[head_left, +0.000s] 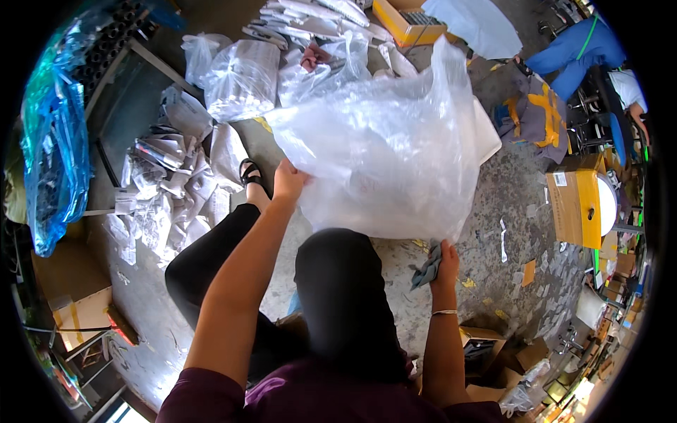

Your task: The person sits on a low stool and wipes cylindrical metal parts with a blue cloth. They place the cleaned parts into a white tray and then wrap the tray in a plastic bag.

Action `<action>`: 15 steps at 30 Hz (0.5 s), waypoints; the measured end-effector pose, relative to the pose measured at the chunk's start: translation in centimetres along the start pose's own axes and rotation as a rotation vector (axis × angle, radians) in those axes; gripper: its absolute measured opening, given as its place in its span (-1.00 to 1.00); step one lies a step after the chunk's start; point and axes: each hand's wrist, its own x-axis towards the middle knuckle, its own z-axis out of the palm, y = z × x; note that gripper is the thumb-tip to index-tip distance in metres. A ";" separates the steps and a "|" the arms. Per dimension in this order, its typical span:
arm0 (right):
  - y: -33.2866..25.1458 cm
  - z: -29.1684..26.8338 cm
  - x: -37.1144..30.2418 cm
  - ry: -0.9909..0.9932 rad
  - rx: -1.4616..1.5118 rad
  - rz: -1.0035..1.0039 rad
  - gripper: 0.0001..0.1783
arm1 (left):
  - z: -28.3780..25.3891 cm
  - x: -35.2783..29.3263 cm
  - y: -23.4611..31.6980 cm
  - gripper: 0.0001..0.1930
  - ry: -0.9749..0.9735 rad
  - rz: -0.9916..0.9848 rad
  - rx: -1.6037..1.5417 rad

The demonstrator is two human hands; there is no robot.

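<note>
A large translucent plastic bag (pixel 381 169) spreads out in front of my knees, puffed and wrinkled. At its left edge my left hand (pixel 288 180) is closed, pinching the film. My right hand (pixel 446 265) is closed at the bag's near right corner. A crumpled grey cloth (pixel 426 269) is also tucked in that hand, hanging on its left side. Behind the bag's right side shows part of a white flat sheet (pixel 486 132); the bag hides the rest.
Crumpled paper wrappings (pixel 169 176) lie on the left. Plastic-wrapped bundles (pixel 242 81) and a yellow box (pixel 409 22) are beyond. A taped grey bundle (pixel 534 116), a cardboard box (pixel 575 201) and a person in blue trousers (pixel 578 53) are at right. Scraps litter the concrete floor (pixel 515 282).
</note>
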 end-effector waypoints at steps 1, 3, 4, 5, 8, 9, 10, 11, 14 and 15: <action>3.2 -1.7 1.0 0.031 -0.080 0.058 -0.84 | 0.2 0.2 -1.7 -0.57 0.046 -0.039 -0.029; 5.4 -1.4 1.4 0.009 -0.208 0.141 -0.79 | -1.9 1.3 -6.6 -0.44 0.121 -0.085 -0.049; 5.2 -0.6 0.3 -0.014 -0.253 0.158 -0.72 | -2.2 1.2 -7.6 -0.41 0.161 -0.098 0.020; 4.2 0.2 -0.5 -0.034 -0.294 0.170 -0.65 | -2.2 1.0 -7.6 -0.38 0.194 -0.105 0.088; -0.9 -2.0 -0.5 0.084 -0.677 0.089 -0.42 | -2.0 0.1 -4.8 -0.30 0.298 0.011 0.319; -2.6 -3.6 0.7 0.052 -0.860 -0.036 -0.34 | -2.2 -0.4 -3.5 -0.28 0.343 0.072 0.402; -4.1 -3.9 2.0 -0.002 -1.036 -0.166 -0.25 | -2.4 -1.2 -1.8 -0.25 0.379 0.108 0.397; -6.9 -1.6 2.6 -0.015 -1.129 -0.215 -0.26 | -1.5 -2.3 0.5 -0.22 0.424 0.350 0.479; -14.4 8.4 4.8 -0.110 -1.322 -0.593 -0.30 | 2.8 -4.7 5.9 -0.28 0.182 0.645 0.689; -15.2 11.5 5.9 -0.208 -1.300 -0.718 -0.30 | 4.3 -4.6 6.3 -0.24 0.034 0.630 0.767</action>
